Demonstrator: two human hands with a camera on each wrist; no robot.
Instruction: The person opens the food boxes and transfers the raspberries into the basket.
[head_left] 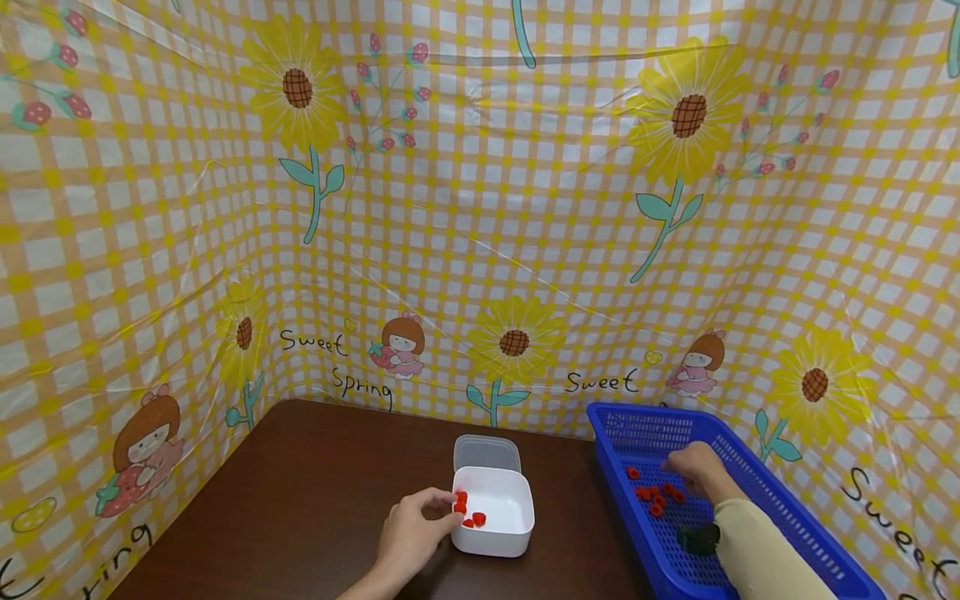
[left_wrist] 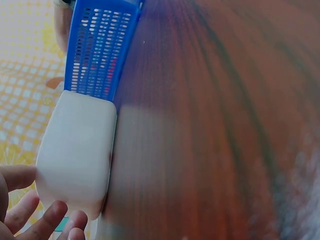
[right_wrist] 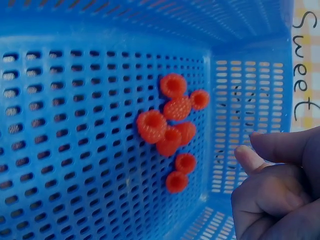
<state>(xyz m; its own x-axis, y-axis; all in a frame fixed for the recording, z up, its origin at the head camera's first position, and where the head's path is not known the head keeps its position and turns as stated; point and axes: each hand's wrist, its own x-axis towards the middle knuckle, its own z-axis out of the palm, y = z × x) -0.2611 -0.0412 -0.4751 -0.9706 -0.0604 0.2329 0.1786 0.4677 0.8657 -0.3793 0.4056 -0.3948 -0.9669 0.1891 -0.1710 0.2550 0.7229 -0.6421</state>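
A square white box stands on the table with several red raspberries in its left part. My left hand is at the box's left side, thumb and fingertips right at the rim beside the red pieces. In the left wrist view, its spread fingers lie along the white wall. Over the blue basket, my right hand has thumb and index finger extended with a small gap between the tips, other fingers curled. Nothing shows between them. Several raspberries lie clustered on the basket's slotted floor.
A translucent lid is just behind the white box. The basket's raised walls surround my right hand, and a dark device sits at that wrist. A checked, flower-printed cloth rises behind and beside the brown table.
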